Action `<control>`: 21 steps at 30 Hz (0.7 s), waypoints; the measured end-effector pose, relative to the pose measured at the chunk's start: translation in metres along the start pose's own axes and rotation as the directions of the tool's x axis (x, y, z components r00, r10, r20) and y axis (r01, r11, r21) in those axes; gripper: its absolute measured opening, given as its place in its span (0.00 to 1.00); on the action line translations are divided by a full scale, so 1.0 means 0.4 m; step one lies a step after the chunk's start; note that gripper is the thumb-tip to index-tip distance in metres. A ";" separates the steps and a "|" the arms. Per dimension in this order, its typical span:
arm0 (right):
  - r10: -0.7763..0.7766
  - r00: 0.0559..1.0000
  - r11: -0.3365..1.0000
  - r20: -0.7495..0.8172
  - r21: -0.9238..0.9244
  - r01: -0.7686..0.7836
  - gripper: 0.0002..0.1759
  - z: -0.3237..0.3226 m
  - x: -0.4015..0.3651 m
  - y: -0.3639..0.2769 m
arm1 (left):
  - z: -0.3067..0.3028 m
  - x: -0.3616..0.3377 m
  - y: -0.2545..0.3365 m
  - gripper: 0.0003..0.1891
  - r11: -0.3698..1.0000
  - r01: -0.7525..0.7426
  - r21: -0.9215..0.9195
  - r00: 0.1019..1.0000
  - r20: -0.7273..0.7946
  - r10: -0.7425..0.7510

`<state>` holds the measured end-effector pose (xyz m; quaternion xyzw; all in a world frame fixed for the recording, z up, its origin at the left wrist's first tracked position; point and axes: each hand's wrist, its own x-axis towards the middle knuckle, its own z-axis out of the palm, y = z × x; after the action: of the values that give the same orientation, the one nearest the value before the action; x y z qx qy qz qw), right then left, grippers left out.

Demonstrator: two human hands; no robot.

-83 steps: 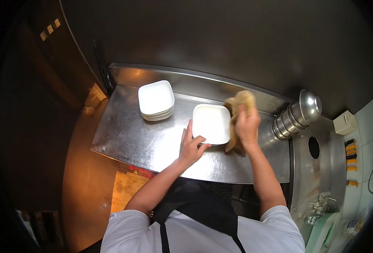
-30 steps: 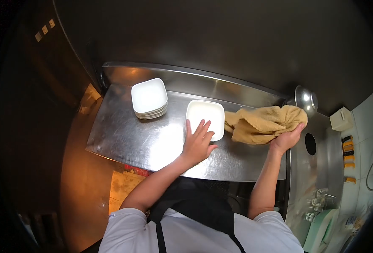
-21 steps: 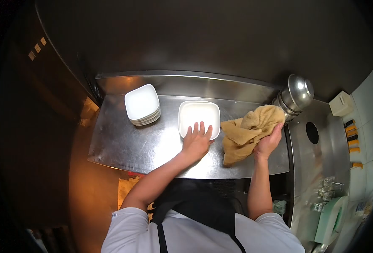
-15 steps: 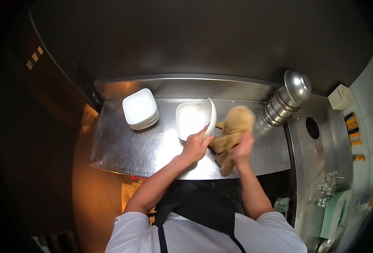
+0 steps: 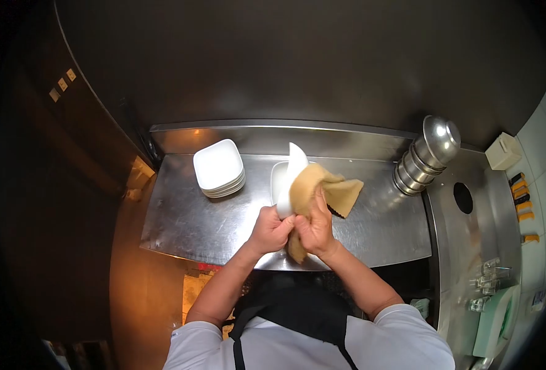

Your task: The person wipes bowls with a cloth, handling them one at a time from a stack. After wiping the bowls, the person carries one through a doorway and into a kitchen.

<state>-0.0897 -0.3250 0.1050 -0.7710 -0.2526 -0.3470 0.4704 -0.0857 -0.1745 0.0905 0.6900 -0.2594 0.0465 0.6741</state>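
Note:
My left hand [image 5: 270, 230] grips the lower edge of a white plate [image 5: 296, 160], which stands tilted on edge above the counter. My right hand [image 5: 315, 226] has its fingers closed on a tan cloth [image 5: 308, 184] pressed over the plate's right face. One corner of the cloth spreads out to the right, and another end hangs below my hands. Behind the held plate, another white square dish [image 5: 277, 176] lies on the counter, mostly hidden. To the left stands a stack of white square plates [image 5: 219, 165].
The stainless steel counter [image 5: 180, 216] has a raised back edge. Nested metal bowls [image 5: 422, 157] lean at its right end. Farther right are a steel surface with a round hole [image 5: 463, 198], glasses [image 5: 489, 277], a green-and-white container [image 5: 495, 324] and yellow-and-black handles [image 5: 522, 200] on the wall.
My right hand has brought the cloth leftward onto the plate. My left hand has drawn the plate up from the dish beneath, more upright. The whole view has shifted slightly.

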 end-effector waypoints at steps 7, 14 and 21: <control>0.295 0.945 0.838 0.138 0.438 -0.326 0.23 -0.038 0.154 0.044 | -0.025 0.001 0.104 0.07 0.999 0.012 0.035 0.988 0.154 -0.018; -0.167 0.981 0.985 0.102 0.061 0.161 0.21 -0.026 0.025 -0.025 | -0.055 0.020 0.069 0.06 0.982 -0.040 0.187 0.990 0.138 0.014; 0.131 0.972 0.950 0.194 0.255 -0.179 0.25 -0.089 0.167 0.040 | -0.033 0.015 0.152 0.06 0.999 0.045 0.019 0.980 0.194 -0.048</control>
<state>-0.0466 -0.3597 0.1591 -0.7443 -0.2764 -0.2020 0.5734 -0.1025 -0.1611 0.1493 0.7021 -0.3074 -0.0348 0.6413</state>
